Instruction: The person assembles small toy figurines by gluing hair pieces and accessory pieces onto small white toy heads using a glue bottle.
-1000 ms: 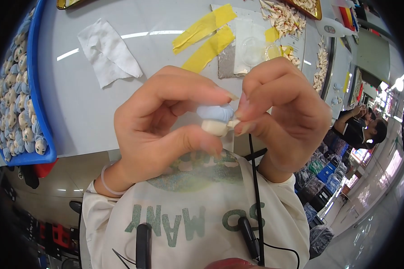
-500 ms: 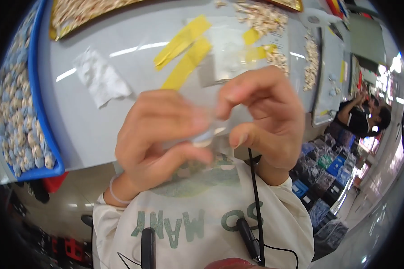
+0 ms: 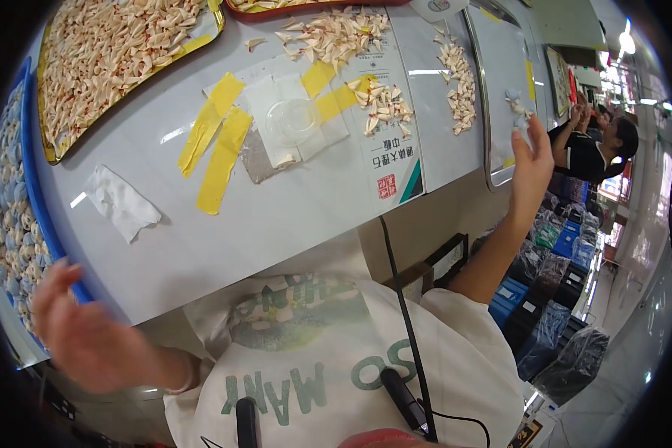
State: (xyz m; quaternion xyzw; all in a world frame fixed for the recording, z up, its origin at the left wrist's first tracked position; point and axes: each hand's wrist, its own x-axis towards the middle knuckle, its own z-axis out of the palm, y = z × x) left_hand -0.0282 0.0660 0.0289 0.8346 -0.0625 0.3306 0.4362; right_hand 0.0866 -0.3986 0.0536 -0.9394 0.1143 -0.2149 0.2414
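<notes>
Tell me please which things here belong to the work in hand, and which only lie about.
In the work:
left hand, open, at the blue tray of shells
right hand, open, by the metal tray
loose shell pieces

Lying about:
white cloth
yellow tape strips

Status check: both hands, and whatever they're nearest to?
Left hand open, empty, by blue tray. Right hand open, at metal tray with small white piece. Nothing between.

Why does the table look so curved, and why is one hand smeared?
In the head view the fisheye lens bends the table edge and darkens the corners; the left hand near the blue tray is motion-blurred, the right hand sharper; ceiling-light glare streaks the tabletop and flares at upper right.
</notes>
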